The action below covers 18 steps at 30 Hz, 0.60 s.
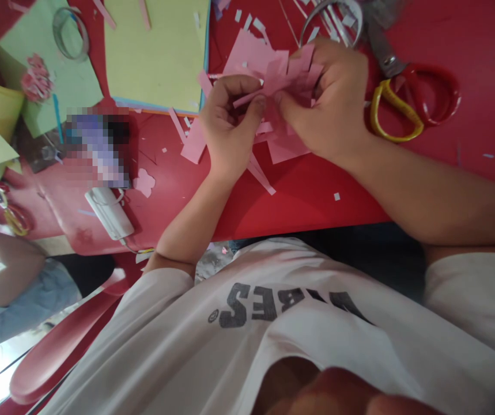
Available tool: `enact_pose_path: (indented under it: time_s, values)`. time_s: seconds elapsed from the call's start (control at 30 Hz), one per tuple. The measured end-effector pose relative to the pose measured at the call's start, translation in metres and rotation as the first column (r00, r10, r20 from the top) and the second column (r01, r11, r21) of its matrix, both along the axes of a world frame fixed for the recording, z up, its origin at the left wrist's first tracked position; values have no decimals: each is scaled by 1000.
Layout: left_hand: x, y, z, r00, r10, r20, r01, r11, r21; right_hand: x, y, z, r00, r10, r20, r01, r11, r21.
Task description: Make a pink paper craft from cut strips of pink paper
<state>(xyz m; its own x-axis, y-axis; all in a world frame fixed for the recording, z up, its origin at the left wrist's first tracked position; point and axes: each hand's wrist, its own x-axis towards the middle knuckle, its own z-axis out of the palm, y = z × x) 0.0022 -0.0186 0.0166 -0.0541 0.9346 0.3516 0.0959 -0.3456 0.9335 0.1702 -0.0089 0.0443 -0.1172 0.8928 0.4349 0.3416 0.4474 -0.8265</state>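
Spanning the gap between both hands, a fringed pink paper (290, 72) is held just above the red table (467, 150), back from its near edge. It is gripped by the right hand (337, 98) with the thumb pressed on it; how the fingers behind are closed cannot be told. A narrow pink strip (247, 100) is pinched by the left hand (230, 121) between thumb and forefinger; whether it is joined to the fringed piece cannot be told. Pink scraps (195, 141) are strewn beneath. Beside the right hand, scissors (388, 60) are laid, and a ring-shaped roll (359, 26) is set just beyond. Left of the hands, farther from the near edge, a yellow-topped paper stack (156, 57) is placed. Closer to that edge, a pink flower cutout (144, 183) and a white device (109, 213) are seen. Farther left, a pink paper flower (37, 80) is set on a pale green sheet (80, 80), beside a yellow container (0, 104).
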Motion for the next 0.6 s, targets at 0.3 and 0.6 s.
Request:
enact_pose_path:
  time_s: [0.3,0.6]
  values:
    - [-2,2,-4,998,57,32,-58,997,42,-3,0,-1,982,47,-184,-57,997,-49]
    - [-9,4,2,980,189,63,-196,971,133,-10,10,-14,846,145,-513,-296,928,-225]
